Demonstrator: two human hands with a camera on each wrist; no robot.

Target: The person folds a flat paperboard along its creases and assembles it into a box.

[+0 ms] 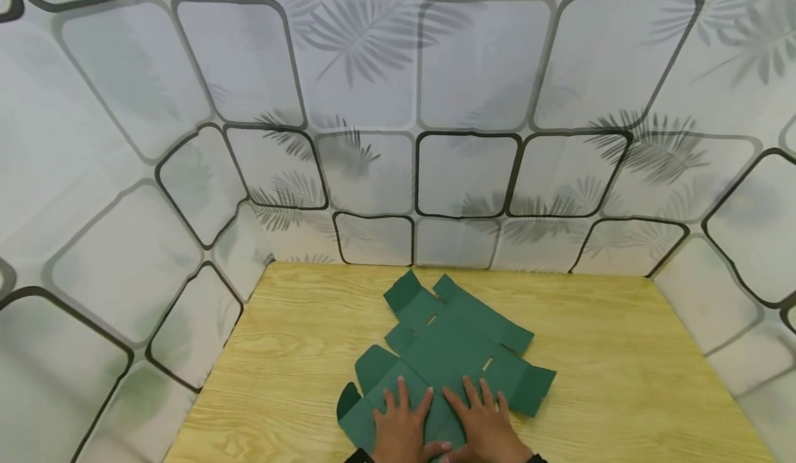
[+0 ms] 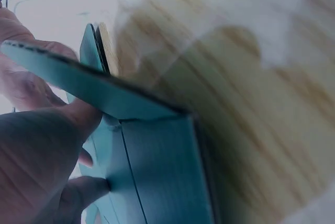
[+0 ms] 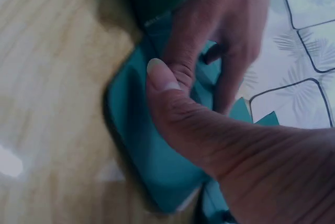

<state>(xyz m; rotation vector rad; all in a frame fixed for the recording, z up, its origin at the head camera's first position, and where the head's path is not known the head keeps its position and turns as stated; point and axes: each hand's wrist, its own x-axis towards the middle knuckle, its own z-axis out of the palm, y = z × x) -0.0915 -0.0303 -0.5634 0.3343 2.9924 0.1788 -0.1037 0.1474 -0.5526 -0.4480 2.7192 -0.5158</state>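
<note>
A green cardboard box blank, unfolded with its flaps, creases and two small slots showing, lies at an angle on the wooden table. My left hand rests on its near part with the fingers spread. Beside it, the right hand presses the same panel, fingers also spread, and the two thumbs come together near the bottom of the head view. A flap stands raised next to the left hand in the left wrist view. From the right wrist, my thumb shows over a rounded flap.
The wood-grain table top extends to both sides of the cardboard. A pale curtain-like sheet with dark rounded outlines and leaf prints stands behind the table and along both its sides.
</note>
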